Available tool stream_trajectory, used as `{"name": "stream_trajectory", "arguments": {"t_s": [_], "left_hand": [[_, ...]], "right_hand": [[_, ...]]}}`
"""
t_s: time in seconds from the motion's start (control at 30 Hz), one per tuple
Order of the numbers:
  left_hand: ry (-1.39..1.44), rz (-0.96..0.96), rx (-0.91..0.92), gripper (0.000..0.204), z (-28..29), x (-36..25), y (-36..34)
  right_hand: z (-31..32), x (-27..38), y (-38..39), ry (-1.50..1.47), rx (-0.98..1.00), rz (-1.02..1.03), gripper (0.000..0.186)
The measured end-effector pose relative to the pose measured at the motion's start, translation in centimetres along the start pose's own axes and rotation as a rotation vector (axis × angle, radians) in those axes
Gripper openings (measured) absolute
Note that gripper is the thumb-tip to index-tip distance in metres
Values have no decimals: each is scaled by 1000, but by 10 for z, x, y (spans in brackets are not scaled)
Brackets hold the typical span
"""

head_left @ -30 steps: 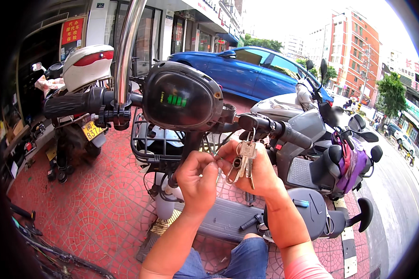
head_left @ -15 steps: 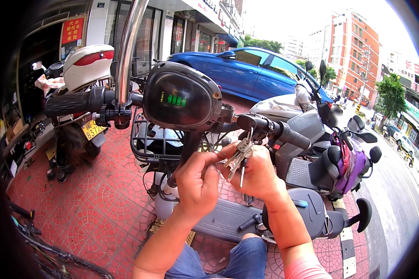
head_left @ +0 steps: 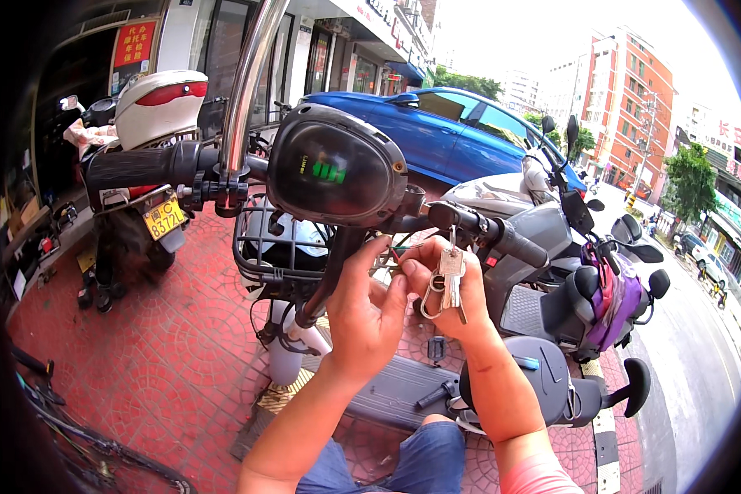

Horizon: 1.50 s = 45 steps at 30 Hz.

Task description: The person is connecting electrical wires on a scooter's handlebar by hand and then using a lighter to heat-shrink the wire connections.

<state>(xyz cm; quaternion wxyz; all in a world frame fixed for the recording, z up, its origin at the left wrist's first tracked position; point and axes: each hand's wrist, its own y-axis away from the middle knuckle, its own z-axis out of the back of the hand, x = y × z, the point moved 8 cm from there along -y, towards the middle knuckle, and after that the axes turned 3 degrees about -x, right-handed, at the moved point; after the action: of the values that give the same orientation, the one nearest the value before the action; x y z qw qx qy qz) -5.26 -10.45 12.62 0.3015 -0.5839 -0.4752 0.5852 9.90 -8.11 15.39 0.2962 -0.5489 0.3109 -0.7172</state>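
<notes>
Our L hand [head_left: 364,306] & R hand [head_left: 451,298] curl nr thin wires [head_left: 401,247], prob for fine control; can't tell if they're pinching any.

"How's the light?"
"Bright daylight: the sky [head_left: 510,33] burns out white, glare streaks the chrome pole [head_left: 249,82], the doorway [head_left: 78,78] sinks dark."
"And the edges?"
"The road [head_left: 692,395] bows; black closes the corners."

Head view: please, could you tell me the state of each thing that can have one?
Display, lit green
Keys, hanging down
Thin wires, exposed; connection too small to tell
Left hand, partly curled, grip unclear
Right hand, partly curled, grip unclear
Blue car, doors shut
Purple cloth, draped in folds
</notes>
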Motion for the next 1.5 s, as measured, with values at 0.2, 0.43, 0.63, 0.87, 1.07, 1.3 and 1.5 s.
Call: {"name": "stream_trajectory", "arguments": {"t_s": [0.2, 0.43, 0.63, 0.87, 1.07, 1.3, 1.5], "left_hand": [[80, 167, 133, 35, -9, 13, -11], [-6, 226, 193, 21, -5, 16, -25], [171, 370, 258, 11, -5, 16, -31], [-61, 186, 296, 10, 2, 4, -40], [-44, 204, 380, 11, 3, -3, -55], [102, 383, 389, 14, 5, 10, -51], [58, 328, 425, 12, 3, 7, -54]], "right_hand": [[-1, 10, 0, 66, -78, 34, 6], [-1, 23, -2, 173, -143, 241, 6], [4, 14, 0, 100, -187, 151, 6], [3, 15, 5, 133, -193, 34, 6], [1, 14, 3, 41, -187, 6, 10], [0, 9, 4, -58, -163, -120, 14], [-2, 34, -1, 218, -150, 337, 7]]}}
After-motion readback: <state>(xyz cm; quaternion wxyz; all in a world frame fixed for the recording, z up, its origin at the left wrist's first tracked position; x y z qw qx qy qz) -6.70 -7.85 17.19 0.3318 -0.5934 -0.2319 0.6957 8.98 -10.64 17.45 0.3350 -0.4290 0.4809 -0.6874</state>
